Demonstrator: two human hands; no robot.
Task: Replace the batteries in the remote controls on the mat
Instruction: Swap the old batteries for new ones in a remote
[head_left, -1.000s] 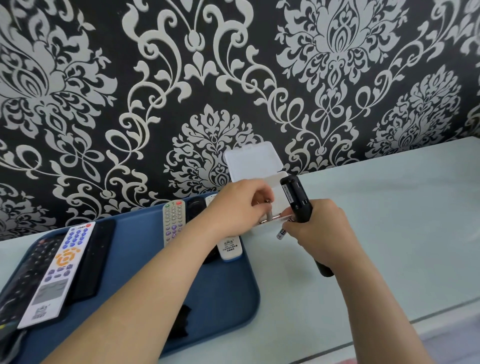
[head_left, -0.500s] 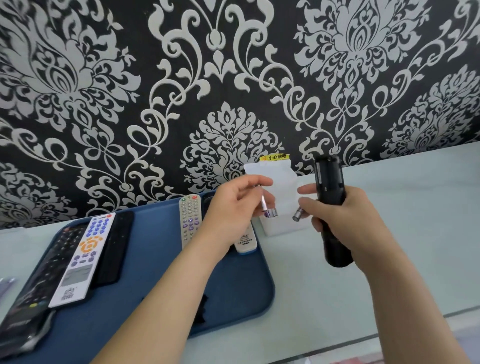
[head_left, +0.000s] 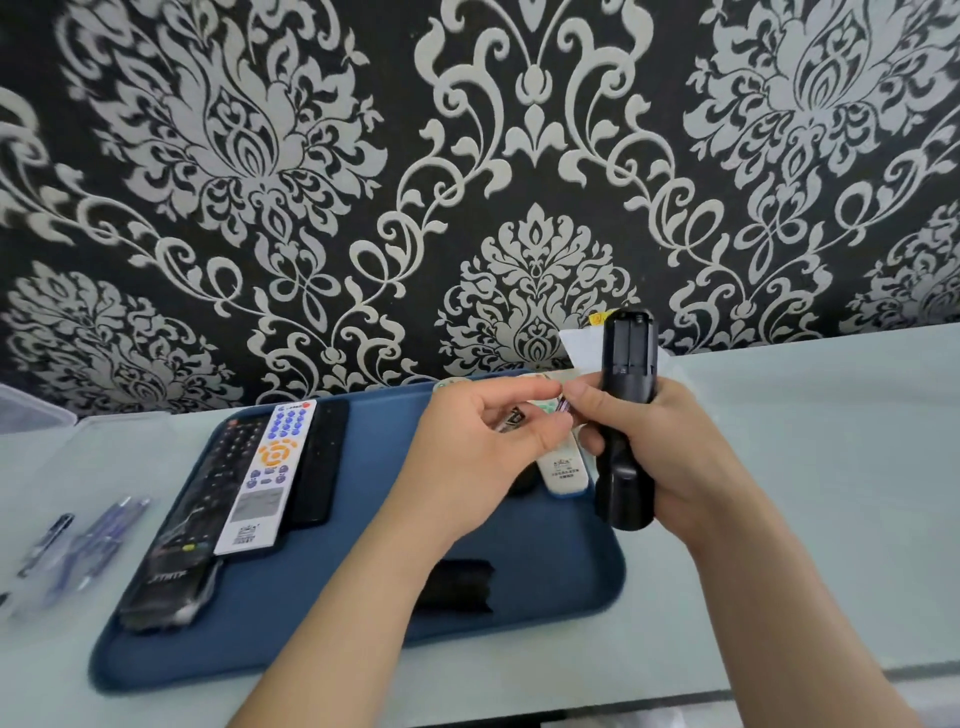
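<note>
**Desk:** Where is the remote now?

**Operator:** I have the black remote (head_left: 626, 415) lifted clear of the table (head_left: 805, 493) in my right hand (head_left: 675, 457). It stands nearly upright over the right edge of the blue mat (head_left: 337, 623), with its open battery bay facing me. Half a second ago my hands were apart. Now my left hand (head_left: 478, 447) has closed in and meets the right thumb just beside the remote.

**Desk:** What's around it?

**Operator:** A white remote (head_left: 563, 473) lies on the mat under my hands, partly hidden by them. A black battery cover (head_left: 457, 584) sits on the mat nearer me, half behind my left forearm. On the mat's left side three remotes lie side by side: a dark remote (head_left: 208, 499), an orange-buttoned remote (head_left: 265, 478) and a slim black remote (head_left: 322, 462). Spare batteries (head_left: 88, 535) lie on the table left of the mat, blurred. A white box (head_left: 579, 348) peeks out behind the held remote.

**Desk:** And the fingers?

**Operator:** My right fingers are wrapped round the remote's lower half. The left ones are curled, pinching a battery (head_left: 511, 418). A second battery (head_left: 563, 404) shows where the fingertips meet, and I can't tell which hand holds it.
</note>
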